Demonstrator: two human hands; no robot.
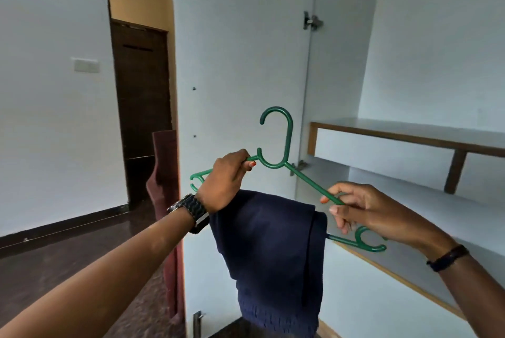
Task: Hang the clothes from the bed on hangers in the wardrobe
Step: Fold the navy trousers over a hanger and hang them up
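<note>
In front of the open wardrobe [410,64], the folded navy garment [267,250] draped over the tilted green hanger [284,146] may slide off its lower end, since both hands, left [224,181] and right [363,212], grip only the hanger's arms, and no rail seems visible.

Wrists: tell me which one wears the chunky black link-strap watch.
The left hand's wrist, with the black link-strap watch. The right hand's wrist has only a thin dark band.
</note>
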